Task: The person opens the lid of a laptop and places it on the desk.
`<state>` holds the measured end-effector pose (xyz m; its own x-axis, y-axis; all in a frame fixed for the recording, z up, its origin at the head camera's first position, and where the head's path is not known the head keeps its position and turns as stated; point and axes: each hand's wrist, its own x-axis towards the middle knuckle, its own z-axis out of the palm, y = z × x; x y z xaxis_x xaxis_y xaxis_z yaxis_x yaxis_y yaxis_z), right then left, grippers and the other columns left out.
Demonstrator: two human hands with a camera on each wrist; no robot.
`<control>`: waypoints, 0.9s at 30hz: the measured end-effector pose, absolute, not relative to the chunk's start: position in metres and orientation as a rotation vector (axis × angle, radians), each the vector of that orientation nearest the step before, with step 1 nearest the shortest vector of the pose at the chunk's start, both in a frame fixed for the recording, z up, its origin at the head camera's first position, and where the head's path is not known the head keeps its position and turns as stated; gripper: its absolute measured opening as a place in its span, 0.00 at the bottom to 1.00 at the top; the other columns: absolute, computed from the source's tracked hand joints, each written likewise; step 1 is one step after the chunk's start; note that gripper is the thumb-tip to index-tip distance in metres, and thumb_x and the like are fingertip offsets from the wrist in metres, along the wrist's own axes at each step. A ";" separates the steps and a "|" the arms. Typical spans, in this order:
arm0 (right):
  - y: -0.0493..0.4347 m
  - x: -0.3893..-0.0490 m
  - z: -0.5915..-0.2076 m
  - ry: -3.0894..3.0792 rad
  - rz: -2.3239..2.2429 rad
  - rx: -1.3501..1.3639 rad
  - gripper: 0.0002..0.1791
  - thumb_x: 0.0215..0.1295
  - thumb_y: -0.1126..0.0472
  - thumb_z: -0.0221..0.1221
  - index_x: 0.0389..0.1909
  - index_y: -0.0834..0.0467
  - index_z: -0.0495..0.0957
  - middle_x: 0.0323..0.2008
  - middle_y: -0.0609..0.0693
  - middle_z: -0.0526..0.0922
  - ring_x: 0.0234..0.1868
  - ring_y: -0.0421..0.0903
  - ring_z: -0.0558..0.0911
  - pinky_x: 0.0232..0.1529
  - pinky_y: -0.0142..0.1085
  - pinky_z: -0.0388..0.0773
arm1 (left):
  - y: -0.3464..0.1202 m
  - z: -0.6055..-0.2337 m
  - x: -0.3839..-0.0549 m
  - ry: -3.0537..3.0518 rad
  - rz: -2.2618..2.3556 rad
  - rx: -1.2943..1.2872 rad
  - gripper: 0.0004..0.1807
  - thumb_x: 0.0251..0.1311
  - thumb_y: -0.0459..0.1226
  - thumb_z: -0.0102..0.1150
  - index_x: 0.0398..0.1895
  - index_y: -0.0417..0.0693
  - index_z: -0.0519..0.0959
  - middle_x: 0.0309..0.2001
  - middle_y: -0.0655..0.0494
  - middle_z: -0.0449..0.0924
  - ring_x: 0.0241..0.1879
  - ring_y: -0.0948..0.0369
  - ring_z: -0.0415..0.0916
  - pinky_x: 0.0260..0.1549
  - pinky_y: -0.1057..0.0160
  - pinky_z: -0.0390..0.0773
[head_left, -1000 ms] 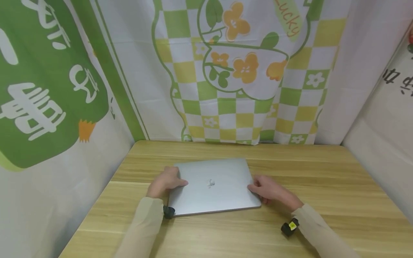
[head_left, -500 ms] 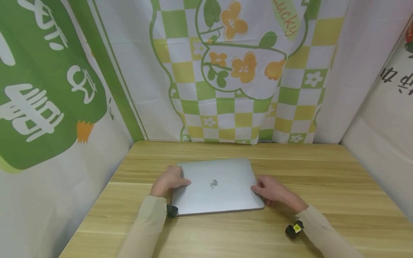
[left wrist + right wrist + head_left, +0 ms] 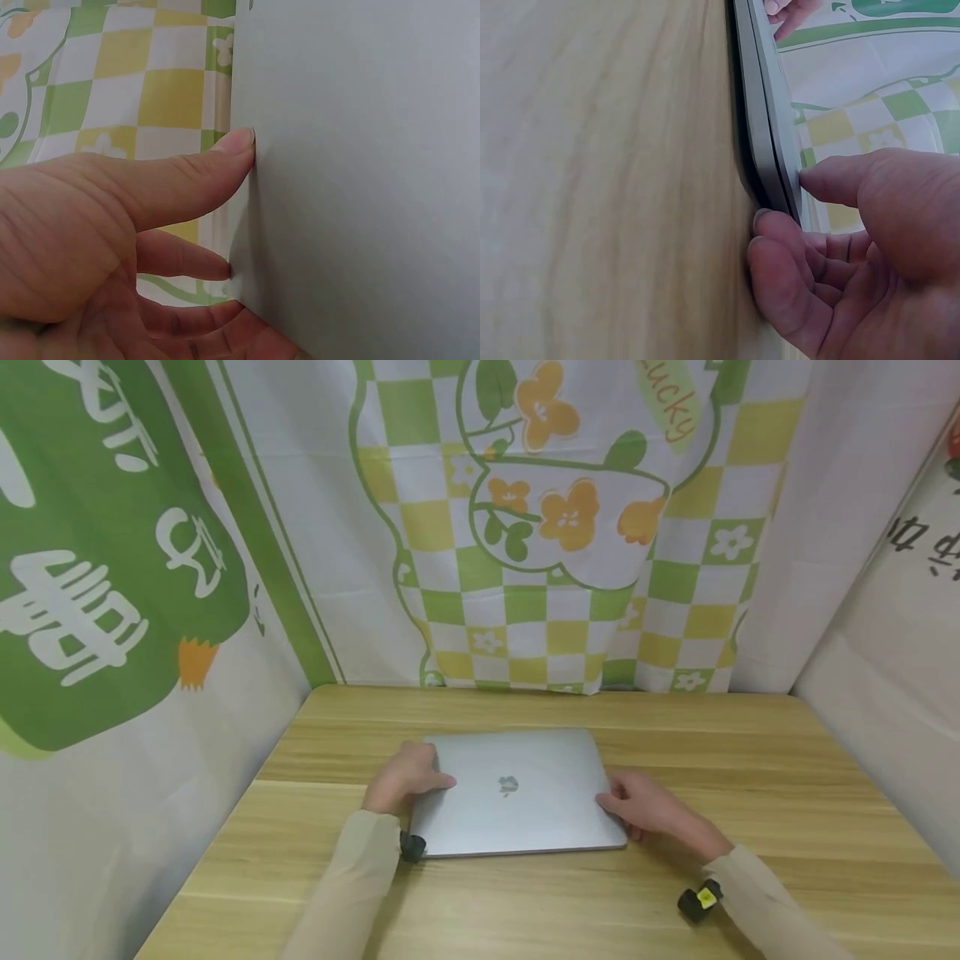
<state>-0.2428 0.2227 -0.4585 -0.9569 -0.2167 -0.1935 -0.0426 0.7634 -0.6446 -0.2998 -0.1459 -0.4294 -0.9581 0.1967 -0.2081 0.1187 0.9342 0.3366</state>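
Note:
A closed silver laptop [image 3: 517, 814] with a logo on its lid lies on the wooden table, in the middle of the head view. My left hand [image 3: 408, 777] grips its left edge, thumb on the lid and fingers at the side. In the left wrist view the thumb of the left hand [image 3: 82, 232] presses the lid [image 3: 360, 165] while the other fingers curl at the edge. My right hand [image 3: 648, 802] holds the right edge. From the right wrist view, the right hand [image 3: 885, 240] has its thumb on the lid and its curled fingertips at the laptop's [image 3: 765, 142] lower corner, against the table.
The wooden table [image 3: 525, 910] spreads around the laptop on all sides. Behind it hangs a green, yellow and white checked curtain [image 3: 525, 602]. Printed cloth walls stand at the left [image 3: 247, 743] and right [image 3: 892, 677]. Each wrist wears a small black camera [image 3: 693, 902].
The laptop has slid a little to the right across the table, with both hands moving along with it. Their hold on its two side edges looks the same.

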 end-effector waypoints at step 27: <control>0.255 -0.226 -0.454 2.696 -0.972 -0.139 0.14 0.70 0.53 0.57 0.28 0.58 0.70 0.18 0.51 0.75 0.14 0.45 0.76 0.14 0.37 0.78 | -0.111 -0.428 -0.302 2.838 0.510 0.287 0.27 0.54 0.50 0.70 0.43 0.35 0.77 0.42 0.39 0.75 0.31 0.54 0.71 0.24 0.63 0.73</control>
